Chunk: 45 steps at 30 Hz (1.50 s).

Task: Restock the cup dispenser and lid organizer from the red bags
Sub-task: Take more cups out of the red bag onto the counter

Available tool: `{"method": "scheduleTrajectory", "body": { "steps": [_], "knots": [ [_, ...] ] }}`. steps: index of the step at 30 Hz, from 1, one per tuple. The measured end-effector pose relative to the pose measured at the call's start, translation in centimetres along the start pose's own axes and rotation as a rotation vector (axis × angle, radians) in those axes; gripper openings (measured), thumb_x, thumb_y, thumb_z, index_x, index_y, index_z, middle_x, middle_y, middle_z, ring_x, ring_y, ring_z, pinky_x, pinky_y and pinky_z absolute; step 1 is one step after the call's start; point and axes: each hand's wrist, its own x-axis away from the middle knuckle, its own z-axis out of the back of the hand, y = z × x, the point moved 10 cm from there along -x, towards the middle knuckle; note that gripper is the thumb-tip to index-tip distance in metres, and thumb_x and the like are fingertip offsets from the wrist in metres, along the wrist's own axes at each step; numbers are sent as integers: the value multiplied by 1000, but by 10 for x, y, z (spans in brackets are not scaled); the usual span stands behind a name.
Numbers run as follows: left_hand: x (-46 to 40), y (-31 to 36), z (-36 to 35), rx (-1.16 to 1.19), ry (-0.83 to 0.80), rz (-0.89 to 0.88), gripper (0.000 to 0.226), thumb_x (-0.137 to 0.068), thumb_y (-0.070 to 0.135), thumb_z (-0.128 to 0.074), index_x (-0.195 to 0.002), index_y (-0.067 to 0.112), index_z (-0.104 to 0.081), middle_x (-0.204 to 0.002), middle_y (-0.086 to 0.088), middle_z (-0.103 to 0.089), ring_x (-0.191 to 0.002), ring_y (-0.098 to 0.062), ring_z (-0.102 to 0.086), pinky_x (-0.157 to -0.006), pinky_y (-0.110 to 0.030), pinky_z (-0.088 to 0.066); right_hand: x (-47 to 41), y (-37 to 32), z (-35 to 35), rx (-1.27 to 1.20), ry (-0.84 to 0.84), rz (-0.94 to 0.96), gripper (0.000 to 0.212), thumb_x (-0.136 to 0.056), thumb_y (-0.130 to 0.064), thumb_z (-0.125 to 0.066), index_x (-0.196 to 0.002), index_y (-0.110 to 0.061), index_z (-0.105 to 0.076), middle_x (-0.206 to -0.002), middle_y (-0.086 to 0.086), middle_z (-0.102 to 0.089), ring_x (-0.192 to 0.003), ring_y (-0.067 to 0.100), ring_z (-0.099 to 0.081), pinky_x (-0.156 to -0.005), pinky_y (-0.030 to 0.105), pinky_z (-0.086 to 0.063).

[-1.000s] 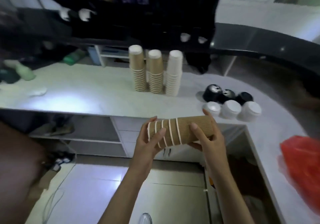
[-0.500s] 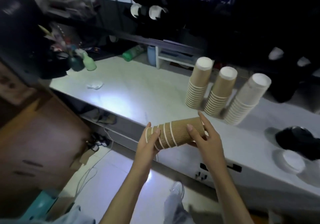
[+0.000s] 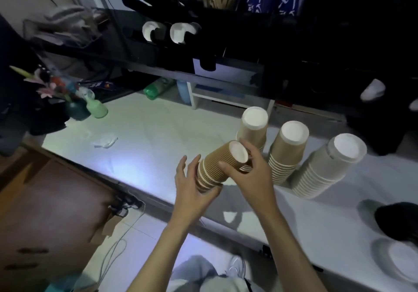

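Hands shared a tilted brown cup stack [image 3: 220, 164] above the counter [image 3: 144, 133]: left hand [image 3: 192, 187] cupped its rim end, right hand [image 3: 251, 174] gripped near its base, beside three standing stacks [image 3: 287, 153].

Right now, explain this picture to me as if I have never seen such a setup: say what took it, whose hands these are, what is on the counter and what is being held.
No machine works here. A person wears a wide-angle camera on the head, looking forward and down, so the two bare arms coming up from the bottom are that person's own. Both hands hold one nested stack of brown ribbed cups, tilted with its closed end up: the left hand cups the lower, rim end, and the right hand grips the upper end. On the white counter three more upside-down cup stacks stand: two brown stacks and one white stack. A crumpled tissue lies to the left, and a green bottle stands near the far left edge. The dark rack behind is the cup dispenser, with white cup ends showing.
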Motion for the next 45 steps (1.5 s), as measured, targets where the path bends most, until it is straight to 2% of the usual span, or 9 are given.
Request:
{"method": "scheduleTrajectory", "body": {
  "steps": [3,7,13,17,21,27,30,38,45],
  "knots": [
    [-31,4,-8,-26,-42,-48,92,-72,54,-81,-152,32,-42,-151,13,-46,-137,-5,-46,-100,-13,-40,-11,6,-17,0,-55,-12,76,-77,-25,-94,-144,-24,-58,-136,-16,-66,-123,-6,-60,-92,7,-48],
    [-74,-22,-11,120,-84,14,79,-75,40,-93,-140,38,-49,-134,15,-65,-119,-5,-65,-92,-33,-57,-23,36,-43,-60,-165,-135,71,-89,-17,-84,-148,-35,-48,-146,-13,-58,-129,1,-59,-92,12,-52],
    [-133,-33,-35,133,-222,58,67,-74,27,-92,-122,37,-48,-111,11,-73,-94,0,-71,-74,-20,-57,-21,82,-86,-34,-231,-309,83,-93,-44,-77,-159,-53,-28,-163,-20,-40,-147,9,-45,-118,46,-46],
    [-159,-36,-62,117,-357,11,71,-68,44,-89,-125,29,-48,-114,14,-69,-95,7,-68,-73,-12,-51,-30,105,-103,-68,-154,-392,99,-91,-52,-75,-165,-47,-10,-169,-16,-30,-152,8,-38,-122,47,-41],
    [-178,-45,-77,104,-455,-48,73,-75,48,-92,-131,35,-48,-125,16,-68,-110,-1,-68,-88,-26,-55,-31,119,-112,-90,-83,-467,101,-96,-37,-75,-166,-43,-3,-165,-27,-27,-154,6,-33,-123,43,-40],
    [-189,-46,-82,127,-539,-86,75,-78,48,-90,-136,39,-43,-133,20,-64,-116,4,-64,-92,-24,-54,-36,117,-116,-108,4,-454,94,-90,-45,-76,-150,-73,-9,-162,-37,-26,-152,6,-37,-122,46,-40],
    [-189,-43,-80,141,-560,-96,76,-78,45,-92,-136,41,-43,-131,26,-62,-115,8,-62,-87,-14,-51,-31,120,-114,-121,68,-466,90,-90,-40,-78,-153,-68,-20,-160,-36,-32,-150,11,-42,-122,53,-39],
    [-176,-41,-74,179,-625,-136,80,-79,10,-90,-132,51,-45,-124,42,-61,-117,13,-60,-86,-5,-47,12,123,-91,-18,273,-627,61,-100,-24,-71,-154,-36,-45,-151,-21,-49,-124,4,-61,-92,7,-47],
    [-145,-70,-52,-331,-559,-347,49,-83,16,-78,-128,2,-62,-118,-22,-66,-107,-45,-64,-87,-49,-56,57,98,-57,245,334,-557,37,-99,-26,-71,-135,-31,-65,-131,-15,-64,-110,8,-66,-89,7,-48]
  ]
}}
